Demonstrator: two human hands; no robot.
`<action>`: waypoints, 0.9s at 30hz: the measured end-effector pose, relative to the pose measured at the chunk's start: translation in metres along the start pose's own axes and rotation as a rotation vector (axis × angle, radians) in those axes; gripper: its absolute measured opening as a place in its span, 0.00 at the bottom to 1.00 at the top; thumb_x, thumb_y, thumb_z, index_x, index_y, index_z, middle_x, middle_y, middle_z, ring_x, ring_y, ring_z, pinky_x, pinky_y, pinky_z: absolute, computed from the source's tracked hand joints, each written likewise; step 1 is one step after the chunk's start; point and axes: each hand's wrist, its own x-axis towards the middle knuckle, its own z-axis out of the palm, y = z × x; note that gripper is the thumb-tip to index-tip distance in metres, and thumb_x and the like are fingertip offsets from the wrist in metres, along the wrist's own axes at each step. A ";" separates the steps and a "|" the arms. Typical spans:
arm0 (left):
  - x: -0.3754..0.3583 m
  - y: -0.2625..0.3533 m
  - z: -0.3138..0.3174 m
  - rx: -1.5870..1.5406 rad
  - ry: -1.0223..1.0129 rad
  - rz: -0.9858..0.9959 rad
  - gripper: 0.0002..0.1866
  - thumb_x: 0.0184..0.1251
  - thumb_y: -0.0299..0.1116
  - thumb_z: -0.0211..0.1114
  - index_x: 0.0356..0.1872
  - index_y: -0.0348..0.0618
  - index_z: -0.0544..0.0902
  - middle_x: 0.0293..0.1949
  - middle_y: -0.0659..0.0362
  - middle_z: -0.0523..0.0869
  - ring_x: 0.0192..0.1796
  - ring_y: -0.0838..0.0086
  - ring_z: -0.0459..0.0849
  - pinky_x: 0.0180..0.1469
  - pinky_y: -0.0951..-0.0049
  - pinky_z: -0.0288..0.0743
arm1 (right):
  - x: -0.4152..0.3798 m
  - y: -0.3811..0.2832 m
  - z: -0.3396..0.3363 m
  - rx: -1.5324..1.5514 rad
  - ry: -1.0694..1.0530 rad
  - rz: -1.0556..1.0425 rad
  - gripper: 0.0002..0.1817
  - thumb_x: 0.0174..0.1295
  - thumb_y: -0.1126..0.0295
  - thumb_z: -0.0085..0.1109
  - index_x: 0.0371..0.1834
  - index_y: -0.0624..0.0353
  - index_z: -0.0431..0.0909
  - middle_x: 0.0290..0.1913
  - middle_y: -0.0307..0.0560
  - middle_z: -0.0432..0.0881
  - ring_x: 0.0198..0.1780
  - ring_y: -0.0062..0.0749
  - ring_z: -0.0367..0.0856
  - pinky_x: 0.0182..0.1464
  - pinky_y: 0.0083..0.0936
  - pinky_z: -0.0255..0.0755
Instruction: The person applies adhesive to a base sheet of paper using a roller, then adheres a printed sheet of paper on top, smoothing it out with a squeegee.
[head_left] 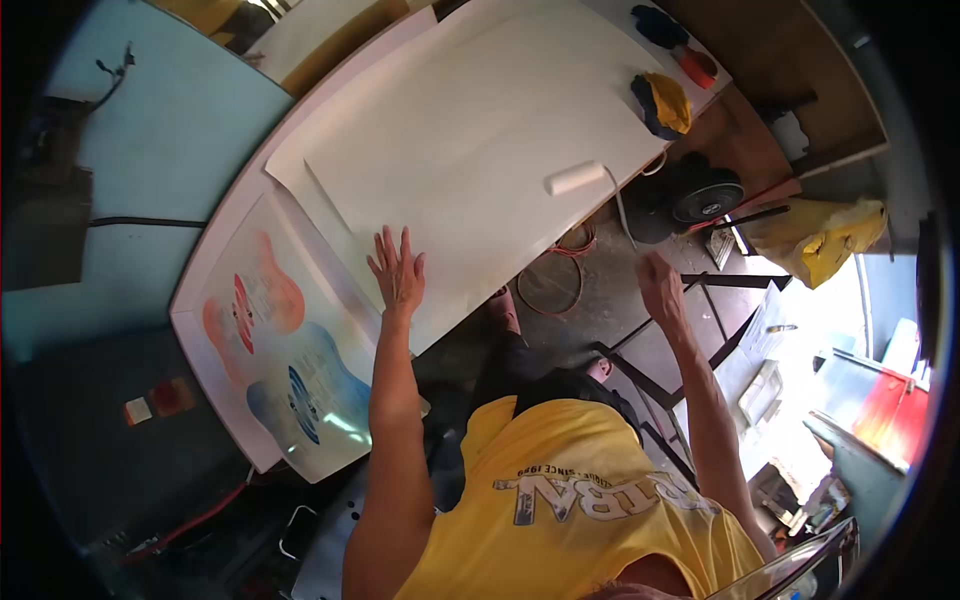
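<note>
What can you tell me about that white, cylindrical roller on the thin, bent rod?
The white, cylindrical roller has a plain, pale sleeve; whether it is foam or fabric, or carries any coating, is too small to tell. A thin, pale grey rod, probably metal, bends out from one end and runs to the person's closed right hand, which hides any handle. The sleeve lies on its side, apparently resting on the large, off-white sheet near its edge.
</note>
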 end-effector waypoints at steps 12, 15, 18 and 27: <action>0.005 0.005 0.025 0.017 -0.135 -0.057 0.38 0.77 0.53 0.54 0.82 0.53 0.55 0.82 0.42 0.49 0.82 0.36 0.43 0.74 0.23 0.41 | 0.135 -0.099 0.067 -0.247 -0.090 -0.008 0.16 0.72 0.56 0.52 0.45 0.56 0.84 0.40 0.62 0.86 0.45 0.64 0.84 0.50 0.53 0.75; 0.005 0.006 0.025 0.018 -0.132 -0.052 0.38 0.76 0.53 0.54 0.82 0.52 0.56 0.82 0.42 0.49 0.82 0.37 0.43 0.74 0.23 0.40 | 0.143 -0.111 0.075 -0.284 -0.134 0.019 0.16 0.72 0.56 0.52 0.44 0.56 0.84 0.40 0.62 0.86 0.45 0.64 0.84 0.50 0.54 0.75; 0.008 0.005 0.027 0.043 -0.129 -0.052 0.38 0.76 0.53 0.55 0.82 0.52 0.57 0.82 0.42 0.50 0.82 0.38 0.44 0.74 0.24 0.41 | 0.153 -0.104 0.081 -0.349 -0.178 0.024 0.17 0.73 0.56 0.50 0.44 0.56 0.84 0.40 0.62 0.86 0.44 0.65 0.84 0.50 0.55 0.76; 0.019 0.016 0.018 -0.045 -0.070 -0.148 0.35 0.77 0.45 0.57 0.80 0.48 0.59 0.79 0.43 0.55 0.81 0.44 0.50 0.74 0.28 0.44 | 0.062 -0.049 0.024 -0.425 -0.211 0.056 0.13 0.72 0.60 0.52 0.40 0.58 0.78 0.36 0.63 0.86 0.42 0.66 0.84 0.45 0.57 0.77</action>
